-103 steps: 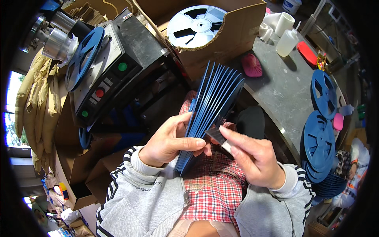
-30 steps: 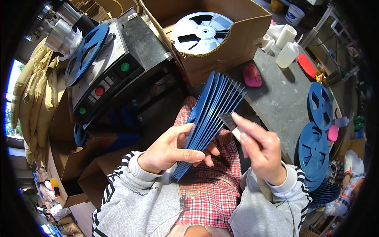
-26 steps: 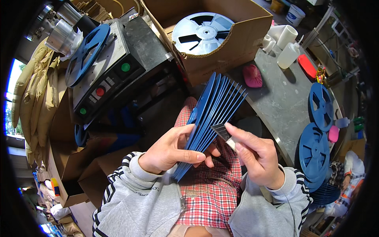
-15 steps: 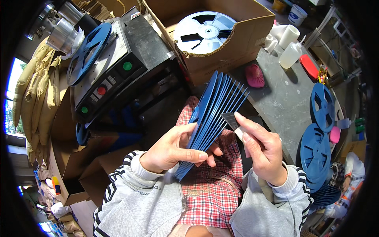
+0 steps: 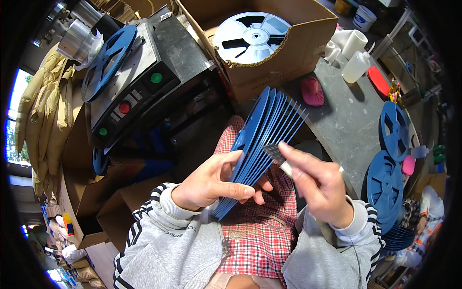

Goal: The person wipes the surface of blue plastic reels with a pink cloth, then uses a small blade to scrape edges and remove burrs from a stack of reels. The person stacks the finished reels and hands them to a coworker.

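My left hand (image 5: 211, 185) grips a fanned stack of blue plastic reel discs (image 5: 262, 139), with the thumb on the near side and fingertips showing beyond the stack. The discs stand tilted on edge above my lap, their upper edges spread apart. A small dark, flat, striped piece with a white end (image 5: 274, 155) is pinched between the thumb and fingers of my right hand (image 5: 320, 188). Its dark tip is at the right side of the stack. The right fingers are slightly blurred, and whether the tip touches a disc I cannot tell.
A machine with green and red buttons (image 5: 126, 107) stands at the left, a blue reel (image 5: 113, 55) on it. Beyond my hands is a cardboard box (image 5: 284, 70) with a pale reel (image 5: 255, 36). On the grey table (image 5: 339, 120) lie a pink bundle (image 5: 313, 91), bottles (image 5: 356, 67) and blue reels (image 5: 385, 185).
My right hand has shifted slightly left and down, bringing the dark piece closer against the discs. The left hand and its stack have hardly moved.
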`<state>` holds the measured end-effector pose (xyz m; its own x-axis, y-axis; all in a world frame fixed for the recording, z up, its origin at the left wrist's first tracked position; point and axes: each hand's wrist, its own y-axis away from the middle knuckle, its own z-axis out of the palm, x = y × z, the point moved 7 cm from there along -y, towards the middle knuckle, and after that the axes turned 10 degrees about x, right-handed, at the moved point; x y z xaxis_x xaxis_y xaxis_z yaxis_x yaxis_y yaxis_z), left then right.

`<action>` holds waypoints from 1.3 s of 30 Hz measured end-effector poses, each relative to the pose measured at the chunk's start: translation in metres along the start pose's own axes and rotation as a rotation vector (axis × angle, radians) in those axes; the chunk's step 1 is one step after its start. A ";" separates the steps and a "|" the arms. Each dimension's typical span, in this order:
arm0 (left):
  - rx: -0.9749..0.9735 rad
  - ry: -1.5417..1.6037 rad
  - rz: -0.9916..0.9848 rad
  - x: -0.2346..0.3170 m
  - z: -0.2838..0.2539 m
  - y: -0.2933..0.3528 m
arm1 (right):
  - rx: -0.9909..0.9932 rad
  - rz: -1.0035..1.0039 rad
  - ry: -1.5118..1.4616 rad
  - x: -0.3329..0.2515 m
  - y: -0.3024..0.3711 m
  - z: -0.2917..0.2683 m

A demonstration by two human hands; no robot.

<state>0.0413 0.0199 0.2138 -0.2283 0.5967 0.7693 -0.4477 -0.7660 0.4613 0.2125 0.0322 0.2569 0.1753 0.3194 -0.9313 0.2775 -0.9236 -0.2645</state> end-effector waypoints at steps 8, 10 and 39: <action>0.017 -0.007 -0.008 0.002 0.000 0.000 | 0.010 0.008 0.045 -0.003 0.000 0.000; 0.023 -0.001 0.000 0.000 -0.001 -0.001 | -0.033 -0.084 0.065 -0.009 0.004 0.005; -0.057 0.107 0.127 0.002 -0.005 0.000 | -0.057 -0.041 -0.039 -0.003 0.002 0.006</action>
<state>0.0362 0.0220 0.2128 -0.3754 0.5204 0.7669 -0.4573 -0.8238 0.3351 0.2071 0.0282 0.2573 0.1257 0.3473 -0.9293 0.3371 -0.8959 -0.2892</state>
